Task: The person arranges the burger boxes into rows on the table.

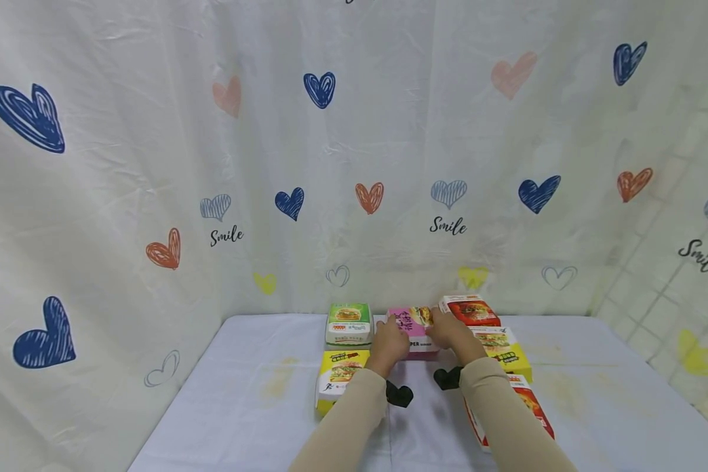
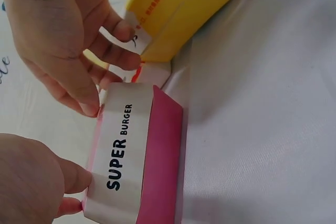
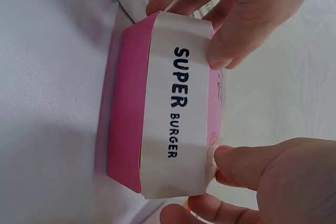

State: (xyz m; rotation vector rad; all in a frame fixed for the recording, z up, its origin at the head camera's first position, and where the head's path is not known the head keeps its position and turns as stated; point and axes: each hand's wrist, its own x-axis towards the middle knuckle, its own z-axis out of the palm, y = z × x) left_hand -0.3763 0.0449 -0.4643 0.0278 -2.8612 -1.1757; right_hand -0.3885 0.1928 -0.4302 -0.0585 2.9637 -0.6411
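A pink and white burger box (image 1: 413, 344), printed "SUPER BURGER" on its front, sits near the back of the table between both hands. My left hand (image 1: 389, 341) holds its left end, thumb on the top edge and fingers at the side, as the right wrist view shows. My right hand (image 1: 448, 328) grips the opposite end, its thumb (image 3: 236, 163) on the upper edge and fingers (image 3: 202, 209) along the end wall. A green burger box (image 1: 348, 326) stands just left of the pink one, and a red box (image 1: 472, 309) lies at its back right.
Left of the left forearm is a yellow burger box (image 1: 333, 373), in front of the green one. On the right, another yellow box (image 1: 510, 351) and a red box (image 1: 533, 400) line up, partly behind the right sleeve. A white heart-printed curtain (image 1: 354, 144) hangs behind the white-covered table (image 1: 236, 393).
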